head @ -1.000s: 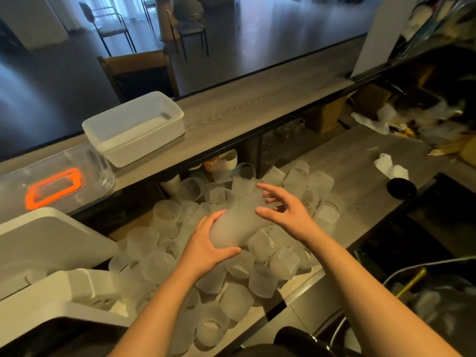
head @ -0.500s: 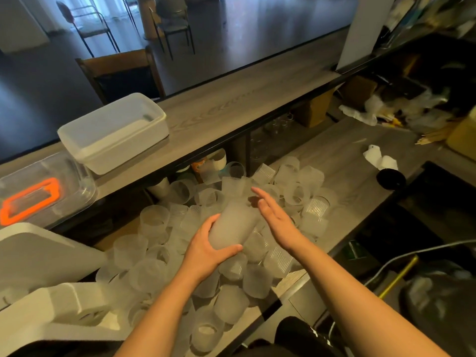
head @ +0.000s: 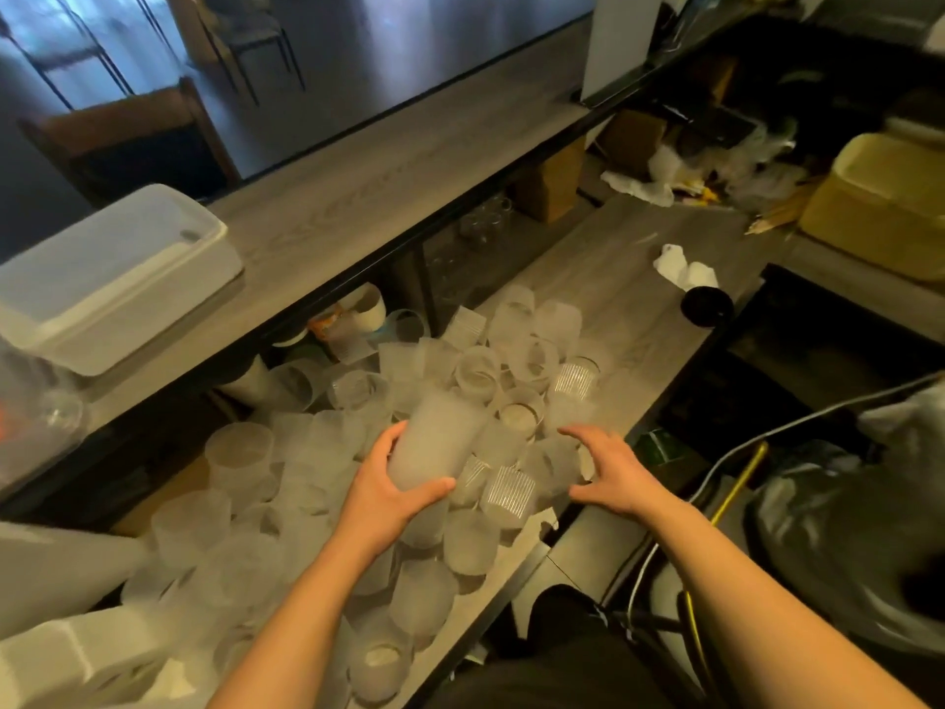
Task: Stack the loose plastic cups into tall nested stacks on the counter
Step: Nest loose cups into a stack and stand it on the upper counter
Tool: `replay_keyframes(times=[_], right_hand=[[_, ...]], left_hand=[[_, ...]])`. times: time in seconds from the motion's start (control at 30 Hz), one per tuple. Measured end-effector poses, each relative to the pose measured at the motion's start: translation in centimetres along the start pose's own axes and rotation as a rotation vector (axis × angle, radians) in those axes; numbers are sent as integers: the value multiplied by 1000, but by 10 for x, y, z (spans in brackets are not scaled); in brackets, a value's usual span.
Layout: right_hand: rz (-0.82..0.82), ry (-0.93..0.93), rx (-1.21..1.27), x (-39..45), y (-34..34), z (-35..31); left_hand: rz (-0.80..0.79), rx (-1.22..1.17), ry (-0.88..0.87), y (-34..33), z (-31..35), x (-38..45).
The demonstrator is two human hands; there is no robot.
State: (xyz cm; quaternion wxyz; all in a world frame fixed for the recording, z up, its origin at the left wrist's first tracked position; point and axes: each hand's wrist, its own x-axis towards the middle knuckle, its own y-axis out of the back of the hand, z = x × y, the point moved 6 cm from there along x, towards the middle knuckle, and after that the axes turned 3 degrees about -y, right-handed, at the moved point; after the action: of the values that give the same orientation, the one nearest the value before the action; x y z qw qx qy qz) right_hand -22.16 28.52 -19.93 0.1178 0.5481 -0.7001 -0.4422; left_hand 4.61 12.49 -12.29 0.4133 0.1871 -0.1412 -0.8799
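The scene is dim and warm-toned over the lower counter [head: 634, 294], where the frosted cups [head: 475, 371] catch a soft, flat light with little shadow between them. Cooler bluish daylight comes from the top left corner and lays a pale sheen across the floor [head: 388, 48]. Motion blur smears the white bin [head: 112, 278] at the left edge and the dark bag [head: 838, 534] at the right. Wide-angle distortion bends the upper counter's [head: 388, 181] edge.

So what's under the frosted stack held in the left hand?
Loose cups crowd the counter beneath the frosted stack gripped by the left hand. Those directly below are hidden by stack and hand.
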Motion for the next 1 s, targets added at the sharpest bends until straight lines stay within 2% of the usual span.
replay_keyframes(times=[0.13, 0.23, 0.5, 0.67, 0.77, 0.87, 0.93, 1.0], right_hand=[[16, 115, -228, 7, -15, -6], [64, 152, -303, 11, -21, -6], [119, 188, -259, 17, -1, -14], [112, 96, 186, 16, 27, -35], [170, 43, 489, 13, 43, -55], [251, 72, 830, 9, 56, -81], [253, 85, 938, 10, 59, -95], [184, 81, 961, 13, 55, -109]], left_hand=[[-8, 12, 5, -1, 2, 1], [-12, 23, 2, 0, 2, 1], [-4, 49, 8, 2, -2, 4], [-32, 43, -12, 2, 1, 3], [-46, 61, -24, 2, 1, 2], [-56, 97, -69, 4, 6, -1], [-61, 136, -96, 5, 9, -3], [-66, 165, -111, 7, 11, -4]])
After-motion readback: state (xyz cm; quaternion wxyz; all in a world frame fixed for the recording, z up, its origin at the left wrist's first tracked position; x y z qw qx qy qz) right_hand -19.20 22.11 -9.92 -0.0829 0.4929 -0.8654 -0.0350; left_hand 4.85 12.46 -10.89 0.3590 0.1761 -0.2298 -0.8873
